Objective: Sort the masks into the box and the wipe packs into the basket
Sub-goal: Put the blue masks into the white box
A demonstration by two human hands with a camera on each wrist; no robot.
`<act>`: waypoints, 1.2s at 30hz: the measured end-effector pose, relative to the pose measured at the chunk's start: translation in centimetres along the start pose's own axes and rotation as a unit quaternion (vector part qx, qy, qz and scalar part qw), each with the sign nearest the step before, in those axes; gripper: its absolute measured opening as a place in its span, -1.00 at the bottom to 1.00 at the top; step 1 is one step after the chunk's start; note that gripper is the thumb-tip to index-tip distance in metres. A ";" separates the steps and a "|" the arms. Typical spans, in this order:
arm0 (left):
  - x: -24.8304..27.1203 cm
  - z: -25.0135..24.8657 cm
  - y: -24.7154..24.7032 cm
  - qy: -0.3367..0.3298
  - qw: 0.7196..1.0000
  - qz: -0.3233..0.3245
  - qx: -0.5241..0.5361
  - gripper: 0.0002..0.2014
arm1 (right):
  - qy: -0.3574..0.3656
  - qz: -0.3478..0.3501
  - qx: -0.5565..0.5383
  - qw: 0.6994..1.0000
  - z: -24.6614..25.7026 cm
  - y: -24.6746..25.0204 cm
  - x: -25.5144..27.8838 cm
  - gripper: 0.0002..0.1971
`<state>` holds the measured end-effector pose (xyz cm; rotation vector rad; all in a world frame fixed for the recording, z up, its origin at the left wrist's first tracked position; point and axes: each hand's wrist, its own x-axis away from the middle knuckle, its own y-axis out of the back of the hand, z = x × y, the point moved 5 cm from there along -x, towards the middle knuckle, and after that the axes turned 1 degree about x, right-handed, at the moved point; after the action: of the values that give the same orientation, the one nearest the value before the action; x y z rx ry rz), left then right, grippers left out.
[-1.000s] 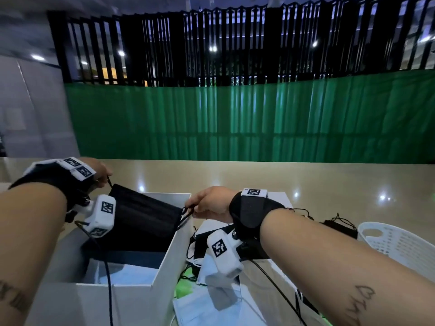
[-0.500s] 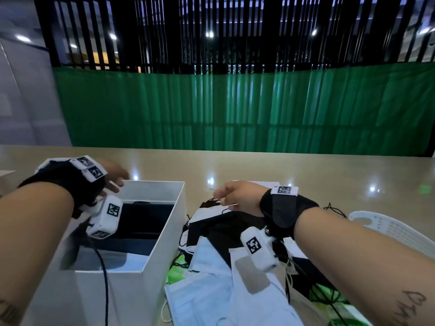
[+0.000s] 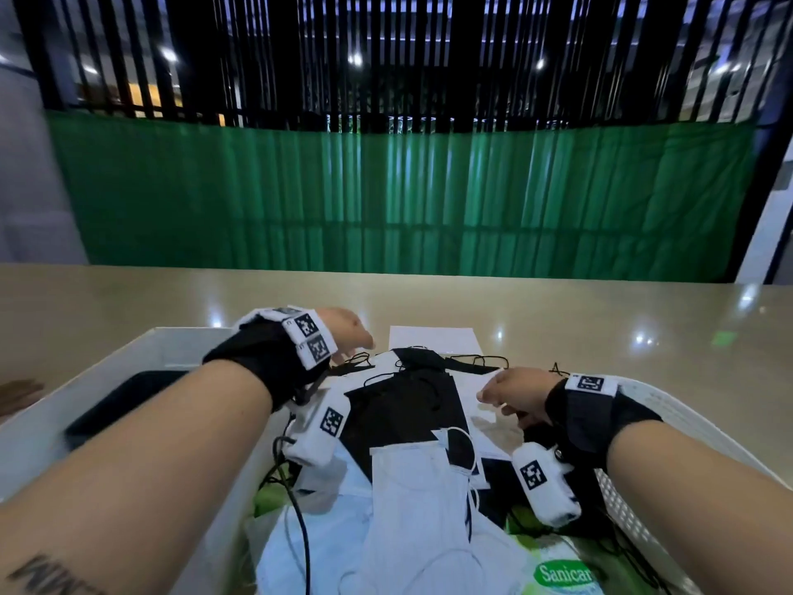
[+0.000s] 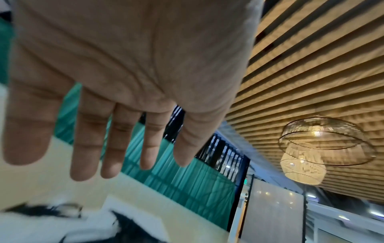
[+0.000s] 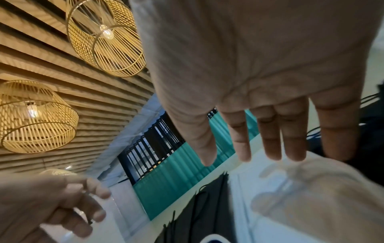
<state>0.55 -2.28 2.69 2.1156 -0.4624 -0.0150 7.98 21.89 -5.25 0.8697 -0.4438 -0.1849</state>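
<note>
I am looking down at a heap of masks lying on the table [image 3: 600,319], between the white box [image 3: 51,414] on my left and the white basket [image 3: 669,427] on my right. The black mask [image 3: 403,405] on top of the heap is lying flat, its long axis running from near-left to far-right, with its ear loops trailing toward the far side. A white mask [image 3: 412,500] is lying nearer to me, its long axis pointing roughly away from me, with one loop curling at its far right corner. A green wipe pack [image 3: 562,573] is peeking out from under the heap at the near right. Inside the box a dark mask [image 3: 124,401] is lying flat.

My left hand [image 3: 343,337] is hovering over the far left edge of the heap, near the black loops; in the left wrist view its fingers [image 4: 87,148] are stretching out straight and spread, holding nothing. My right hand [image 3: 515,392] is hovering above the right side of the heap. In the right wrist view its fingers [image 5: 270,139] are extending straight and close together, with nothing between them, just above a pale mask; I cannot tell whether they are touching it.
</note>
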 end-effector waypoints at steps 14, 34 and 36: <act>1.8 3.0 -10.5 0.095 0.978 0.157 -0.100 -0.64 | -0.058 -0.018 0.032 0.998 -4.5 -1.3 -0.1 -0.67; 1.8 0.4 -12.5 -0.093 0.977 0.175 -0.074 -0.80 | -0.026 -0.091 -0.206 0.974 -2.6 0.6 2.8 -0.88; 1.9 0.3 -13.0 -0.105 0.971 0.176 -0.121 -0.75 | -0.001 -0.137 -0.285 0.949 -2.0 2.2 3.8 -0.84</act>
<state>6.37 3.22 -7.67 1.7767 -0.9108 -0.0874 12.23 23.43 -3.53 0.3564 -0.2460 -0.5419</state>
